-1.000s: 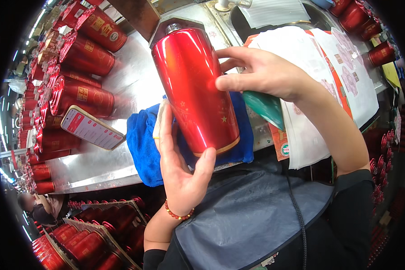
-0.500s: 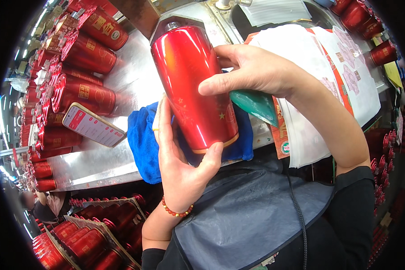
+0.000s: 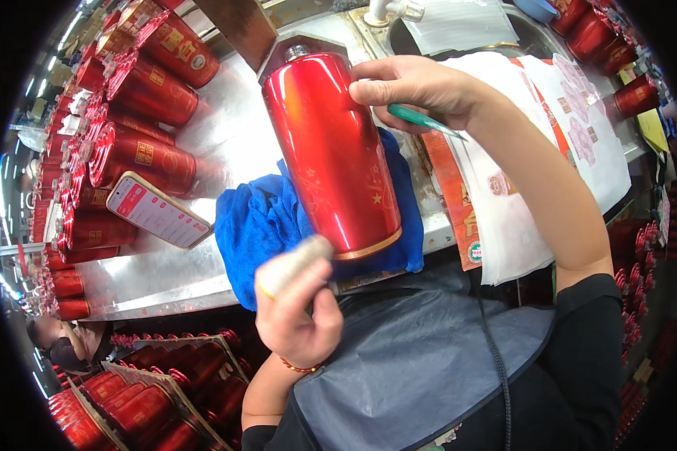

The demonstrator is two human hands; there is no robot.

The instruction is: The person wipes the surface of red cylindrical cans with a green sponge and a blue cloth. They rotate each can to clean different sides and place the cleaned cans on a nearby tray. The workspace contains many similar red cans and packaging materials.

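A glossy red bottle (image 3: 331, 158) with gold stars lies slanted over a blue cloth (image 3: 259, 218), its neck end against a metal bracket (image 3: 305, 41). My right hand (image 3: 429, 90) rests thumb and fingertips on the bottle's upper right side. Tucked in that same hand is a flat green scraper (image 3: 421, 119), seen nearly edge-on. Just off the bottle's gold-rimmed base is my left hand (image 3: 297, 301), smeared by motion, its fingers partly curled. Something whitish covers one of its fingers; whether this hand holds anything is unclear.
Rows of similar red bottles (image 3: 147, 90) line the left of the metal table (image 3: 226, 113), beside a phone (image 3: 158, 210). White printed sheets (image 3: 504, 225) lie at right, near a sink with a tap (image 3: 387, 11). Boxes of red bottles (image 3: 143, 406) stand lower left; another person (image 3: 71, 342) is beyond.
My left hand has left the bottle's side and moved down toward me. The right hand has slid up along the bottle, and the green scraper has turned edge-on.
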